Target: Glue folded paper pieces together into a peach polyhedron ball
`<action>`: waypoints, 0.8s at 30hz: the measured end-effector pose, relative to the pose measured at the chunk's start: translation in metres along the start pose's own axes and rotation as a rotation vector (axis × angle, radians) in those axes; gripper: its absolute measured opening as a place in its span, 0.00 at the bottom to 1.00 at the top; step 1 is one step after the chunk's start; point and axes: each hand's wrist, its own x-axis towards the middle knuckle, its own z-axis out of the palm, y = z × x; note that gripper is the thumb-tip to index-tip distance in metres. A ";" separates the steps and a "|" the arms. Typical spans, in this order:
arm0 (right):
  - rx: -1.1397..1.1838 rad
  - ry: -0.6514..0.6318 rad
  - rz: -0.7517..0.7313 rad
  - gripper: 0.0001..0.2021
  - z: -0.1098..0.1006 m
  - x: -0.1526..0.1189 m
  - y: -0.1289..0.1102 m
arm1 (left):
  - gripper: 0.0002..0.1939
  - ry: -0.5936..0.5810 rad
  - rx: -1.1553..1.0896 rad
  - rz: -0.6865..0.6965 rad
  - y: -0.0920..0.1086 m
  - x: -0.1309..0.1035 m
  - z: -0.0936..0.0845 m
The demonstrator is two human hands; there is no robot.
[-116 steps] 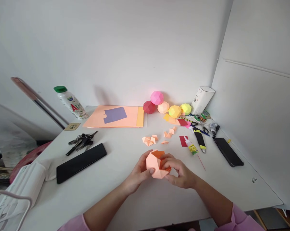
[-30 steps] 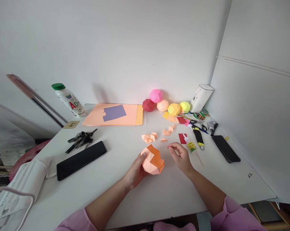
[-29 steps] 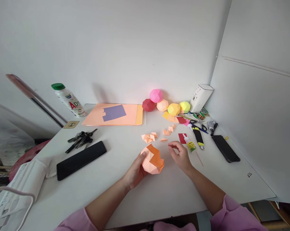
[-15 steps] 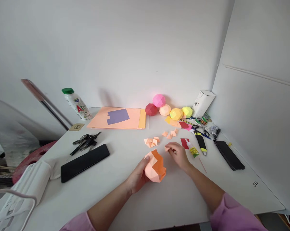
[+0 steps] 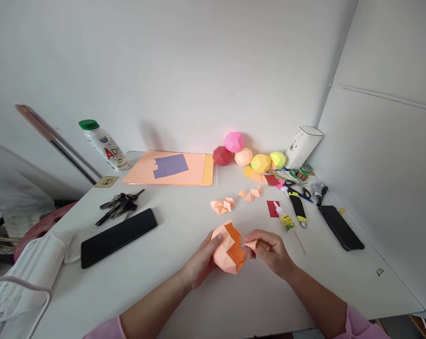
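My left hand is wrapped round a partly built peach paper polyhedron, whose jagged opening faces right and shows an orange inside. Between the fingertips of my right hand is a small folded peach paper piece, close to the opening's right edge. Beyond my hands lie two loose groups of similar pieces: one cluster of folded paper pieces and, farther right, several scattered paper pieces.
Finished paper balls stand along the wall. A glue bottle, a utility knife and a black case lie right. Leftward are a phone, keys, a bottle and peach sheets.
My right hand has come down from near the loose pieces with the small paper piece, now beside the polyhedron's opening. The left hand keeps its hold. The camera view has shifted slightly.
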 end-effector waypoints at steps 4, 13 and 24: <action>-0.081 0.009 0.074 0.08 0.005 -0.001 -0.003 | 0.31 -0.007 0.006 0.009 0.002 -0.001 0.003; 0.016 0.040 -0.041 0.04 0.009 0.003 -0.004 | 0.28 -0.018 0.021 -0.012 0.008 0.000 0.006; -0.130 0.077 -0.028 0.13 0.006 -0.001 0.000 | 0.29 0.052 -0.032 -0.092 0.004 -0.001 0.005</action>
